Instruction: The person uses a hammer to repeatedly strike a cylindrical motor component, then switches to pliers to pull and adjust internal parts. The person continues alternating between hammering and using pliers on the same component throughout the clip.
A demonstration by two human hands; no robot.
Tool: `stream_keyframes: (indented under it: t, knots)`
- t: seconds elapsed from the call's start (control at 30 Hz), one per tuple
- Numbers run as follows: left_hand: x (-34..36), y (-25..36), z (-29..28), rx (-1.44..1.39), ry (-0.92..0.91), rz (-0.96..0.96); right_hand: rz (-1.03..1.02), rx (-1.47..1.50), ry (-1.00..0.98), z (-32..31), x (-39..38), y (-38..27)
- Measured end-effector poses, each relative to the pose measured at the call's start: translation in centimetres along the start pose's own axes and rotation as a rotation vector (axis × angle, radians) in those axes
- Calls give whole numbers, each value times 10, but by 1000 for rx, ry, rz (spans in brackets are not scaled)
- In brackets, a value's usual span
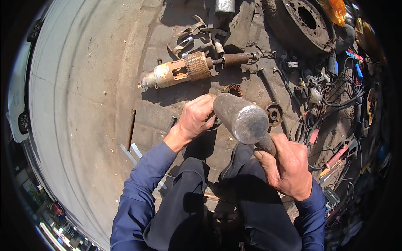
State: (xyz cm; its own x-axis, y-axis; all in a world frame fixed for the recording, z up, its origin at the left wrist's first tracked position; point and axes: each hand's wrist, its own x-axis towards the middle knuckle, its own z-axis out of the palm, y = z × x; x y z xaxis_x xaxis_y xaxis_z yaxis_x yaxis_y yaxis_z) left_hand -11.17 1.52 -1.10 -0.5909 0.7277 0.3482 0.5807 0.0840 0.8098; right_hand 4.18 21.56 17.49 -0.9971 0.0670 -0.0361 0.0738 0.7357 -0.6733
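My right hand [289,167] is wrapped round the short handle of a heavy hammer [242,119]. Its thick cylindrical grey head is raised close to me, with one worn, shiny face turned up. Left of the head, my left hand [194,119] is closed, its fingers pinched together. Whatever it grips is mostly hidden behind the hammer head; only a dark rounded edge shows below its fingers. Just beyond the head lies a rusty toothed ring [233,89]. To its right sits a rusty round hub-like part [274,113].
A rusty perforated cylinder on a shaft [184,70] lies ahead, with several curved metal pieces [190,39] behind it. A wheel rim [307,19] stands far right. Cables and tools [326,108] crowd the right side. A metal rod [131,129] lies left; a parked vehicle [20,90] stands far left.
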Motion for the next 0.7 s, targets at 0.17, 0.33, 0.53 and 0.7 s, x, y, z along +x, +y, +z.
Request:
stream_keyframes:
  t: [0.17, 0.33, 0.53, 0.7]
  knots:
    - [3, 2, -7, -20, -70, 5, 95, -52, -116, 18, 10, 3]
    - [2, 1, -6, -73, -55, -29, 122, -113, -158, 16, 5, 5]
    - [-1, -2, -2, -12, -54, -57, 52, -74, -65, 15, 5, 6]
    - [2, -1, -2, 111, -88, -35, 174, -128, -111, 25, 1, 27]
